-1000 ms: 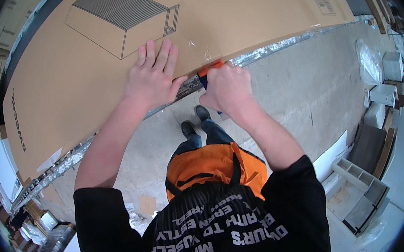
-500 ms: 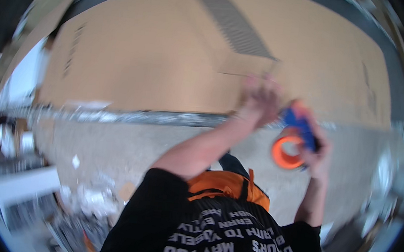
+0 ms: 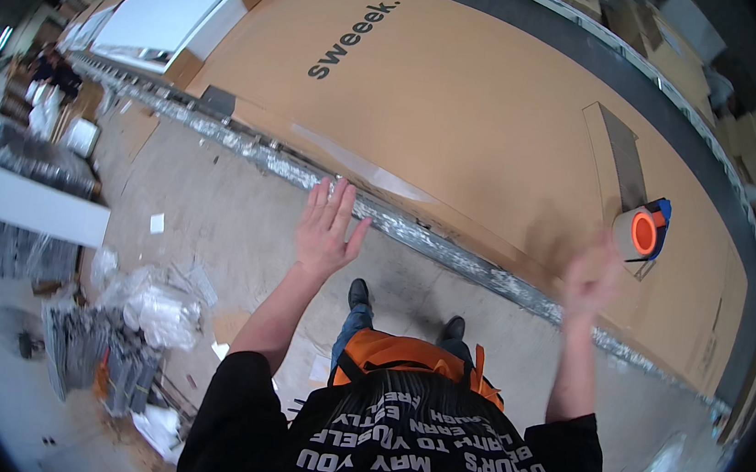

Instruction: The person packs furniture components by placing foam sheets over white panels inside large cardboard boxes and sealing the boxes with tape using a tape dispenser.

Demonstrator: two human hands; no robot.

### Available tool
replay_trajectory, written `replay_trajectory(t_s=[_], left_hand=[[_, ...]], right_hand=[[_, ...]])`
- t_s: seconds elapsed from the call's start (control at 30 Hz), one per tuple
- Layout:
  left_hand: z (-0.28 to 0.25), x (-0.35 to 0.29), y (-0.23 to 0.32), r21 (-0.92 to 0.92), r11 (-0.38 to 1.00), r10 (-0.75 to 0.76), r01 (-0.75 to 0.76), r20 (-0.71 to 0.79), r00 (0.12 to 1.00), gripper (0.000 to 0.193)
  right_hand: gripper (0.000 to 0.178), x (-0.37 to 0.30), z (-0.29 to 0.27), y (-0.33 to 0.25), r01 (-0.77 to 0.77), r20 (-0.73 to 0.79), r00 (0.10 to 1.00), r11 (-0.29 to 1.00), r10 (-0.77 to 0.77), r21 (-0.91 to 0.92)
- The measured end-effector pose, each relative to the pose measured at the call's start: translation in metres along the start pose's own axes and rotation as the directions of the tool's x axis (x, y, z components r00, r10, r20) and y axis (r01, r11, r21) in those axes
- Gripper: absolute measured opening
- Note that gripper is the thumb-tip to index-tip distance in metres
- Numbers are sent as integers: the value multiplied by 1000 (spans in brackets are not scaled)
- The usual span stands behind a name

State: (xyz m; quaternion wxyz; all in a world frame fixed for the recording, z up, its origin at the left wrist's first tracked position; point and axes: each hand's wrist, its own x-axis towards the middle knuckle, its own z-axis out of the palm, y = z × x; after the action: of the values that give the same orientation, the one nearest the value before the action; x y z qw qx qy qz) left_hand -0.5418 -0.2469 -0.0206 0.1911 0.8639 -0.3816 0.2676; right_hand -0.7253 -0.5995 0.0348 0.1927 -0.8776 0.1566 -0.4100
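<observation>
A large flat cardboard box (image 3: 463,125) lies across the dark belt surface (image 3: 549,10). My left hand (image 3: 328,231) is held over the metal rail at the box's near edge, its fingers stretched out and holding nothing. A strip of pale tape (image 3: 358,162) runs along that edge nearby. On the right part of the box rests a tape dispenser (image 3: 644,232), blue with an orange hub. Just short of it is my right hand (image 3: 590,281), apart from the dispenser; motion smears its fingers. Beyond the dispenser, a grey strip (image 3: 621,156) marks the box's top.
A metal rail (image 3: 449,260) runs along the near side. White panels (image 3: 171,16) edged with cardboard lie farther left on the line. At floor level on the left are a white board (image 3: 40,205), crumpled clear plastic (image 3: 163,306) and stacked grey pieces (image 3: 98,354). Cartons (image 3: 662,72) stand beyond the belt.
My right hand has let go of the tape dispenser, which now rests on the box. My left hand has moved off the box top, leftward to the near edge. The view has swung left.
</observation>
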Motion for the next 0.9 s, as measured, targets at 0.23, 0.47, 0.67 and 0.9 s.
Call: replay_trajectory(t_s=[0.23,0.47,0.67,0.9], left_hand=[[37,29,-39,-164,982,97,-94,9,995,65],[45,71,-76,-201,975,149,-98,258,955,69],[36,107,-100,-198,975,195,-99,561,805,87],[45,110,-104,-168,960,279,-225,497,821,77]], right_hand=[[49,-47,123,-158,372,412,829,923,-378,98],[62,-28,170,-190,275,489,866,919,-108,-284],[62,-29,160,-230,349,530,821,921,-212,-172],[46,37,175,-165,477,420,837,844,-351,-245]])
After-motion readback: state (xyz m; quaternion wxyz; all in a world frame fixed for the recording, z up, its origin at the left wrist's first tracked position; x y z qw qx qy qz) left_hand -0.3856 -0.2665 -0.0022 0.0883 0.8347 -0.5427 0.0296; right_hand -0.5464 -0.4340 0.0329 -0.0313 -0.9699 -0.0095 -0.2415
